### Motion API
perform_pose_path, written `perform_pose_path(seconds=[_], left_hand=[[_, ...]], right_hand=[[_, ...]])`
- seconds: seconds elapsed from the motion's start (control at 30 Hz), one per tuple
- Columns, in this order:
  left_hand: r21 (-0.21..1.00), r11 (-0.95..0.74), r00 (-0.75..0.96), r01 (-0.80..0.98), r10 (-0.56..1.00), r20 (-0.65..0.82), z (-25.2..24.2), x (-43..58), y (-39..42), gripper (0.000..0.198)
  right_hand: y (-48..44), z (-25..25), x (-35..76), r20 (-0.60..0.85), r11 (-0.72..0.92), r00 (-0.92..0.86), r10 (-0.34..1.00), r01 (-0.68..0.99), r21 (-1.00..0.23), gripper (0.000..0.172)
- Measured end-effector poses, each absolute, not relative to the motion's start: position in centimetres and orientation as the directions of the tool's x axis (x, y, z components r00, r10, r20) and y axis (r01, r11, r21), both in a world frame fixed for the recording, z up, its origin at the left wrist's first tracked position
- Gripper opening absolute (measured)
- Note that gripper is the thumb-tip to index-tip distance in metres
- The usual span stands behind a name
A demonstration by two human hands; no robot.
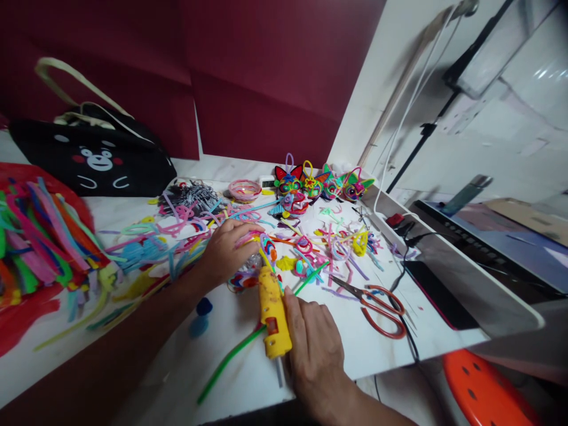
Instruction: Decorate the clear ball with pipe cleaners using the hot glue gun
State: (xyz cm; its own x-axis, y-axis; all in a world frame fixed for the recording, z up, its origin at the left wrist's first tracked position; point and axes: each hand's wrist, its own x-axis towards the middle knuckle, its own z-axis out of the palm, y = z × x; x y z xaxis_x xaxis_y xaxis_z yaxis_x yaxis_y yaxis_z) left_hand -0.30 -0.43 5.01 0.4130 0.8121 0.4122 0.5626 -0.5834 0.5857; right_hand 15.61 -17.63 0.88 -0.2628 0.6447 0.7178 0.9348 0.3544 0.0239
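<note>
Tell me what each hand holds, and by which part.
Right hand grips the glue gun by its handle end. Left hand pinches a pipe-cleaner piece at the nozzle; grip point hidden.

On the table [390, 349] I see the glue gun [273, 307] in the right hand [315, 346], just in front of the left hand [227, 249], the scissors [377, 302] to its right, the pile of fuzzy sticks [39, 239] far left, and the bag [93, 158] and little heads [320, 184] at the back.

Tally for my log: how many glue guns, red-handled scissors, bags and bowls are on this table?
yellow glue gun, under the right hand: 1
red-handled scissors: 1
black bag: 1
pink bowl: 1
Total: 4
</note>
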Motion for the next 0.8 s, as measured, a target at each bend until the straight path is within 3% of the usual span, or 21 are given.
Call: perform_pose_path(seconds=[0.8], left_hand=[[0.601,-0.556,0.388,0.574,0.831,0.398,4.9,-0.4,-0.3,0.035]], right_hand=[[-18.7,-0.3,16.3,0.712,0.358,-0.241,0.659,0.934,-0.015,0.047]])
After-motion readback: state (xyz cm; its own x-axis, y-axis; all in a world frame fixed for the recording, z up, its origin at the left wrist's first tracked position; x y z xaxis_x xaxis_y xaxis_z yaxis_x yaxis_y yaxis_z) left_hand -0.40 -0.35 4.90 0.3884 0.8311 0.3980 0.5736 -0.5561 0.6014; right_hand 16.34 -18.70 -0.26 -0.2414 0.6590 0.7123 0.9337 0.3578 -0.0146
